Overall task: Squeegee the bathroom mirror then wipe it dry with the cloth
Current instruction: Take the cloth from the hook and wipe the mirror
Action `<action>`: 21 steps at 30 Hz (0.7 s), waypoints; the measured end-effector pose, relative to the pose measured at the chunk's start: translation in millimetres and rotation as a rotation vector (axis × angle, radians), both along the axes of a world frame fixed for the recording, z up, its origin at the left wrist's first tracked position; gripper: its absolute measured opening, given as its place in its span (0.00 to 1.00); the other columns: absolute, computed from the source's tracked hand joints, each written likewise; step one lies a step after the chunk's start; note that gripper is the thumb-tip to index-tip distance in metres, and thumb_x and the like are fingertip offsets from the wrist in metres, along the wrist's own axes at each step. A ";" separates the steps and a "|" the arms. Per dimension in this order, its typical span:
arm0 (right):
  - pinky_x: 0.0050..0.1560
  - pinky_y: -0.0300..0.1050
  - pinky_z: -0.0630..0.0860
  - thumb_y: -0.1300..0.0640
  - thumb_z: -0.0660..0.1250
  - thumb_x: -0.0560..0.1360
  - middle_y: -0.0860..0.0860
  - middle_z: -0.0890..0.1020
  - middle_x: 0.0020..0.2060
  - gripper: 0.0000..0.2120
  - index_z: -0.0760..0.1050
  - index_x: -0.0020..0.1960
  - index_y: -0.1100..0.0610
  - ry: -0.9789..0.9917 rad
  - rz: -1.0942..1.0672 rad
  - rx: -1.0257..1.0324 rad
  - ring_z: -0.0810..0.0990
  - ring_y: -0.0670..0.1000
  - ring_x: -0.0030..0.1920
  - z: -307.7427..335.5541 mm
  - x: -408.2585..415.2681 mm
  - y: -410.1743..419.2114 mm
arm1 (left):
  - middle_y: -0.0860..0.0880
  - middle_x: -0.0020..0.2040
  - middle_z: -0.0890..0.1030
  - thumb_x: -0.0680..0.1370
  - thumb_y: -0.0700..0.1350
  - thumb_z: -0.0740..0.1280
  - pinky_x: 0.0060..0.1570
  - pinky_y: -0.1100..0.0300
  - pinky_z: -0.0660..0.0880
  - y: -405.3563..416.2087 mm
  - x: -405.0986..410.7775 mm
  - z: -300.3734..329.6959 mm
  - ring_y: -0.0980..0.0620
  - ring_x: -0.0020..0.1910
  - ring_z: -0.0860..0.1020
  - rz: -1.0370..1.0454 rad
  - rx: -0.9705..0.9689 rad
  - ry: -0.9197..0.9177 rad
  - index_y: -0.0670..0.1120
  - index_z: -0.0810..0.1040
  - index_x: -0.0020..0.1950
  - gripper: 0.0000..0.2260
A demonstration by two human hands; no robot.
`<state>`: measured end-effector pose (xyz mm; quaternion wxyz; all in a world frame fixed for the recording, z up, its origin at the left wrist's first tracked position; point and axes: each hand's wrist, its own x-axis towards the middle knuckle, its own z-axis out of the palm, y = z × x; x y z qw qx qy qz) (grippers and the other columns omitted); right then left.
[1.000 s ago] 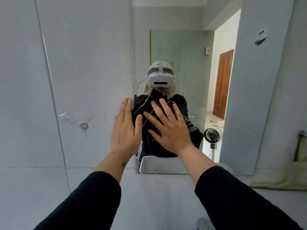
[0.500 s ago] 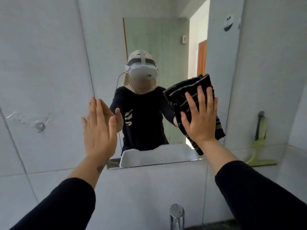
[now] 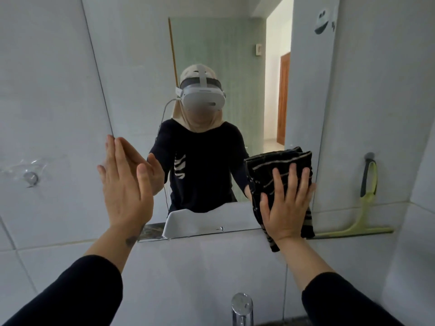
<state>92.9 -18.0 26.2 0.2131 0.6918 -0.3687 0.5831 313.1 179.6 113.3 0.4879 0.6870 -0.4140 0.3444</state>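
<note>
The bathroom mirror [image 3: 141,67] fills the wall ahead and reflects a person in a headset. A black cloth with pale stripes [image 3: 277,170] lies flat against the mirror's lower right corner. My right hand [image 3: 286,205] presses on it with fingers spread. My left hand [image 3: 124,184] rests flat and empty against the glass near the mirror's left edge. The yellow-green squeegee [image 3: 366,208] hangs from a wall hook to the right of the mirror, its blade at the bottom.
A chrome tap [image 3: 242,309] rises at the bottom centre, below my arms. Pale tiled wall surrounds the mirror. A clear suction hook [image 3: 30,177] sticks to the tiles at the left. A small round fitting [image 3: 321,22] sits high on the right.
My right hand has carried the cloth across the glass to the right and then down to the lower right corner. My left hand stays flat at the mirror's left side.
</note>
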 end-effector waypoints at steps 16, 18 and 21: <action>0.73 0.65 0.55 0.43 0.56 0.80 0.55 0.61 0.76 0.27 0.61 0.76 0.50 0.540 0.229 -0.394 0.56 0.57 0.76 45.5 130.6 97.6 | 0.48 0.77 0.60 0.81 0.55 0.46 0.74 0.50 0.57 55.0 17.8 -62.5 0.53 0.75 0.58 -0.038 0.079 0.130 0.45 0.55 0.77 0.26; 0.74 0.63 0.53 0.43 0.57 0.79 0.54 0.63 0.76 0.27 0.60 0.76 0.50 0.629 0.241 -0.447 0.57 0.57 0.76 39.5 140.1 104.8 | 0.49 0.76 0.61 0.81 0.55 0.47 0.72 0.59 0.56 60.6 20.3 -71.4 0.54 0.74 0.59 -0.027 0.099 0.146 0.46 0.55 0.77 0.26; 0.74 0.62 0.51 0.43 0.55 0.80 0.54 0.61 0.76 0.28 0.58 0.77 0.51 0.792 0.230 -0.548 0.56 0.56 0.77 28.4 143.1 106.3 | 0.49 0.75 0.63 0.81 0.52 0.51 0.69 0.62 0.58 65.1 20.8 -87.6 0.54 0.73 0.62 -0.034 0.120 0.157 0.48 0.55 0.77 0.24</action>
